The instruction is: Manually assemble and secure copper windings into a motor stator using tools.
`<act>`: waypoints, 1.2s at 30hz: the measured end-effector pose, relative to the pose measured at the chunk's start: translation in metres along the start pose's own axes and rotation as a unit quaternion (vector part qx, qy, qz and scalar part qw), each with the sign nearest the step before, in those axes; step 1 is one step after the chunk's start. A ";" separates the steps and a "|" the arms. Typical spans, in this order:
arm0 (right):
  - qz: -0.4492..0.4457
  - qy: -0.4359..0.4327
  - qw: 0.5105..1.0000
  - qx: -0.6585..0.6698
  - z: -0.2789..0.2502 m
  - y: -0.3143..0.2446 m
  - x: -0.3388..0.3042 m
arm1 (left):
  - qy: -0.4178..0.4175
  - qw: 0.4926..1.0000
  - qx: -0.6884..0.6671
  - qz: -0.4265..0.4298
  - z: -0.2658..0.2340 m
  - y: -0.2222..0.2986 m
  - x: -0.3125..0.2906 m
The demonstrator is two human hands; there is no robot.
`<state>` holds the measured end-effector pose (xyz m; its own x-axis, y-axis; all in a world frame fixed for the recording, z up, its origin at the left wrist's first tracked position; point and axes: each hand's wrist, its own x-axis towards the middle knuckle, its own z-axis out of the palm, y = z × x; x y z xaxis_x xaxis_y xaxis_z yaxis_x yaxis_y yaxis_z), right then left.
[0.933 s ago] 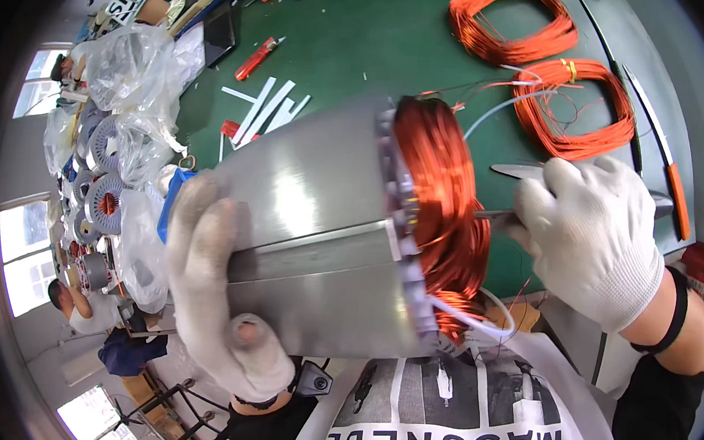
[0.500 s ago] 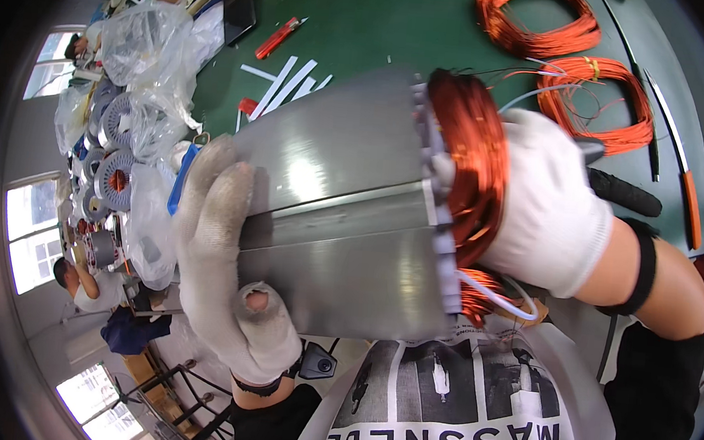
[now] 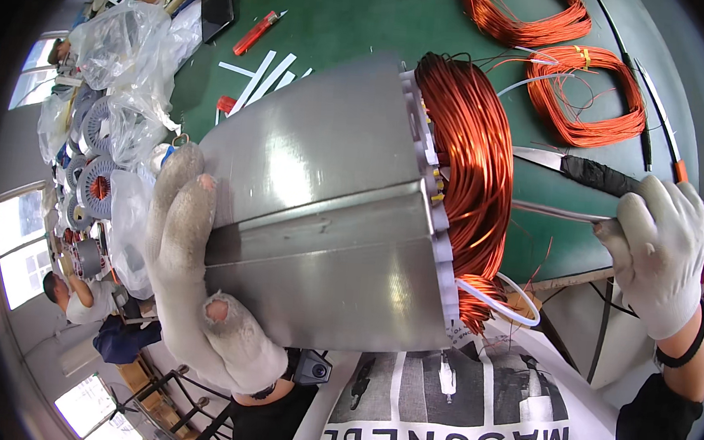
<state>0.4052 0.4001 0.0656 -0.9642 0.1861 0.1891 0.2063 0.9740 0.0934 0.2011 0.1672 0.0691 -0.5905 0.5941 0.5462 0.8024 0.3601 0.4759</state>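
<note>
A grey metal motor stator (image 3: 313, 192) lies on its side in front of me, with a thick bundle of orange copper windings (image 3: 476, 164) bulging from its right end. White insulating pieces ring that end, and a white sleeve loops out below. My left hand (image 3: 199, 274), in a worn white glove, grips the stator's left end; a fingertip shows through a hole. My right hand (image 3: 659, 252), in a white glove, is closed around a thin metal rod (image 3: 559, 210). The rod points left to the windings, where its tip is hidden.
On the green table (image 3: 343, 21) are two copper wire coils (image 3: 582, 131), a knife with a black-wrapped handle (image 3: 599, 175), an orange-handled blade (image 3: 659, 103), a red-handled tool (image 3: 256, 35) and white strips (image 3: 268, 77). Plastic bags (image 3: 118, 44) and more stators (image 3: 98, 188) stand left. A person (image 3: 81, 298) works beyond.
My right hand has moved from behind the windings out to the right and now holds the metal rod. The knife has come into fuller view. My left hand keeps its grip.
</note>
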 end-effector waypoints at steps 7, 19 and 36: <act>0.021 -0.023 1.000 -0.001 0.005 -0.009 -0.004 | -0.003 1.000 -0.008 -0.007 -0.002 -0.002 -0.003; 0.092 -0.100 0.990 -0.024 -0.027 -0.022 0.022 | -0.055 0.991 0.040 0.116 -0.011 -0.006 0.012; 0.004 0.011 1.000 -0.025 0.017 -0.008 -0.008 | -0.163 0.930 -0.115 0.309 0.042 0.104 -0.019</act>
<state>0.4085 0.3929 0.0471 -0.9584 0.1907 0.2125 0.2229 0.9648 0.1397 0.2997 0.2232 0.0795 0.0649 0.8364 0.5443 0.9179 -0.2640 0.2962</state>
